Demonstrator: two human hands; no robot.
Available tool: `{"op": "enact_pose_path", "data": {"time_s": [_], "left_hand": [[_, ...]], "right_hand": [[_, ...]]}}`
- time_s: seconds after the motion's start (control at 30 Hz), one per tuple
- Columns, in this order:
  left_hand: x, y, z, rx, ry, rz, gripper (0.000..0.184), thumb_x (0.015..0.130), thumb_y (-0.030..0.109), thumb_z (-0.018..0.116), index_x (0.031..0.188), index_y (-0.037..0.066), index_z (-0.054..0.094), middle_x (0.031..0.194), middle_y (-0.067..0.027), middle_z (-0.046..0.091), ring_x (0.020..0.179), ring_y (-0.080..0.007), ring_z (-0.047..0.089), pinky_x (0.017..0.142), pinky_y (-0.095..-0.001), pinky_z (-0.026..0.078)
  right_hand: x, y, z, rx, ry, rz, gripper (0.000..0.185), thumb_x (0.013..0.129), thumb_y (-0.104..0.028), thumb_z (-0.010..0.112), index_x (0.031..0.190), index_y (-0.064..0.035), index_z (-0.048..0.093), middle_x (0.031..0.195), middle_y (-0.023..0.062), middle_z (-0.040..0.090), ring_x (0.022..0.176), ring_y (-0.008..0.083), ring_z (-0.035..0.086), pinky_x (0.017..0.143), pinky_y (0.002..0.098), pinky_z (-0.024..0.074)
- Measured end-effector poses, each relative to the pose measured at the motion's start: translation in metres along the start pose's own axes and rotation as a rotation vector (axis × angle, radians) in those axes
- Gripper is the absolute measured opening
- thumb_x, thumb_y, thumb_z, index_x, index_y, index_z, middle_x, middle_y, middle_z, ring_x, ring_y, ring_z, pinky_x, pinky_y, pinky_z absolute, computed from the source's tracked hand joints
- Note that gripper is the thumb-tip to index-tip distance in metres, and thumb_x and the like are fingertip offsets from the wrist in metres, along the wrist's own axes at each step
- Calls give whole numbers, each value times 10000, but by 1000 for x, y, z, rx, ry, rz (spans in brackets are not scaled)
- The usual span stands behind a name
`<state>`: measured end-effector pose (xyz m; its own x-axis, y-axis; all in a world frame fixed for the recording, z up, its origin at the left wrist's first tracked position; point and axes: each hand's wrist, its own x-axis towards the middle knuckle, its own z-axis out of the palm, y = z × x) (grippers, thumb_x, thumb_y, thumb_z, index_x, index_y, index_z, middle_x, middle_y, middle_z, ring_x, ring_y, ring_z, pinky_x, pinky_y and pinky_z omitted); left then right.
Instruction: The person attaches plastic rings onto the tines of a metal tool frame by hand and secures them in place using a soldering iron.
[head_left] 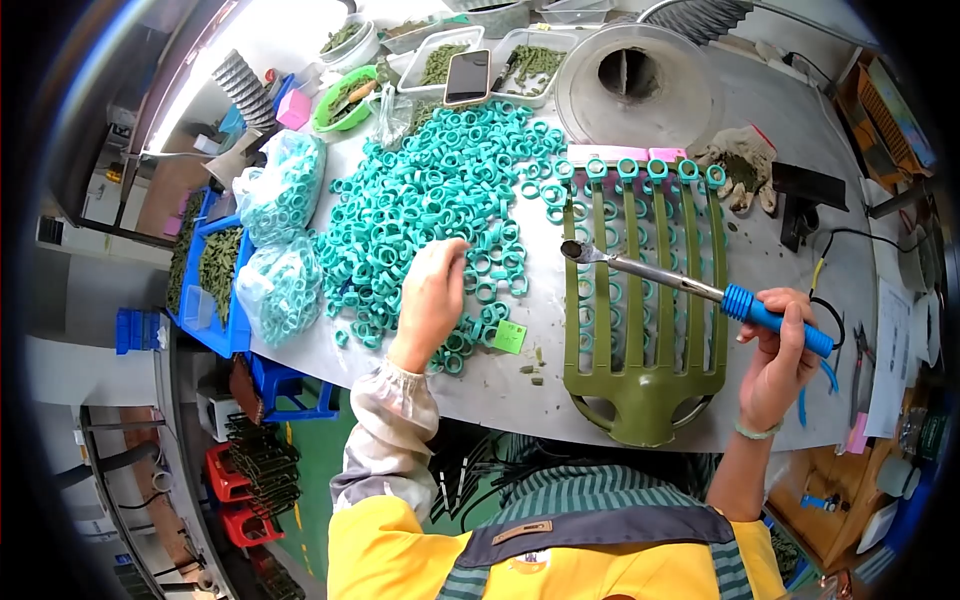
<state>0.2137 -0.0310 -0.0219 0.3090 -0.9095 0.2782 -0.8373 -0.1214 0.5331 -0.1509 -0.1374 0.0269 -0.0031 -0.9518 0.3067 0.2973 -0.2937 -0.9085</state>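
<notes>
My left hand [432, 300] rests at the near side of a big heap of teal rings [420, 200]. Its fingers are pressed together over the rings, and what they hold, if anything, is hidden. In my right hand [780, 360] is a tool with a blue handle [775, 318], a metal shaft and a dark cupped tip, pointing left. The shaft crosses above an olive-green slatted frame [647, 400], which lies on the grey table [490, 400]. Teal rings sit in a row along the frame's far edge, and more show between its slats.
Bags of rings [280, 190] and a blue tray [215, 280] are at the left. Behind the heap stand a green basket [345, 100], clear tubs and a phone [467, 78]. A large round clear cover [640, 85], gloves [740, 165] and a black stand [800, 205] lie beyond the frame.
</notes>
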Motion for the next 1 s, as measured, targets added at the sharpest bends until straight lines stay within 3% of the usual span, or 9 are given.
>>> {"op": "enact_pose_path", "data": {"time_s": [0.07,0.17,0.27,0.3,0.43,0.53,0.73,0.77,1.0], "left_hand": [[2,-3,-1,-61,-39,-43,101,901,30,641,997,15,666,910,-124,669,838,-311,654,757,-390,517],[8,9,7,-60,-93,-9,67,894,57,668,947,19,680,848,-117,655,751,-311,642,700,-396,510],[16,19,27,-38,-28,11,177,877,172,740,974,47,662,889,-102,618,801,-296,612,699,-399,489],[20,20,34,11,20,121,236,855,236,772,958,63,649,892,-110,572,844,-305,569,720,-411,472],[24,16,51,182,-37,52,246,836,261,793,892,70,648,810,-108,482,829,-305,497,728,-410,420],[19,12,50,141,-48,147,233,837,249,790,881,67,650,807,-107,472,799,-290,484,703,-403,413],[15,8,25,-150,-142,-83,206,906,208,739,931,27,645,868,-81,579,624,-192,564,592,-348,474],[16,5,24,-171,-137,-73,191,905,190,735,961,31,645,874,-72,587,659,-173,566,611,-329,477],[10,11,17,140,-279,107,194,822,220,791,911,83,687,954,-100,559,937,-304,535,824,-410,455]], "right_hand": [[0,-1,0,-4,1,1,228,1008,-138,543,907,33,654,982,126,643,665,152,620,540,257,533],[0,-3,1,-2,3,-4,230,1009,-139,543,903,33,652,982,126,640,659,153,610,534,259,525],[0,-3,0,-4,11,-6,230,1009,-140,543,901,33,650,981,126,637,653,155,601,529,261,518],[0,-3,0,-5,12,-5,230,1010,-140,543,900,33,650,980,127,637,651,156,599,528,262,516],[0,-3,1,-11,4,1,229,1008,-139,546,901,38,646,981,130,636,655,159,603,532,265,520],[-2,-5,-1,-19,11,6,229,1006,-138,546,902,42,644,982,133,636,658,160,607,536,267,524],[-1,-3,-2,-12,16,11,229,1005,-140,547,907,43,644,989,134,637,662,158,614,537,261,530],[-1,-3,-2,-12,15,14,230,1005,-142,548,908,43,644,990,133,637,661,157,614,538,260,531],[-1,-3,-2,-3,9,2,234,1006,-152,552,911,41,645,993,134,639,654,152,613,538,259,531]]}}
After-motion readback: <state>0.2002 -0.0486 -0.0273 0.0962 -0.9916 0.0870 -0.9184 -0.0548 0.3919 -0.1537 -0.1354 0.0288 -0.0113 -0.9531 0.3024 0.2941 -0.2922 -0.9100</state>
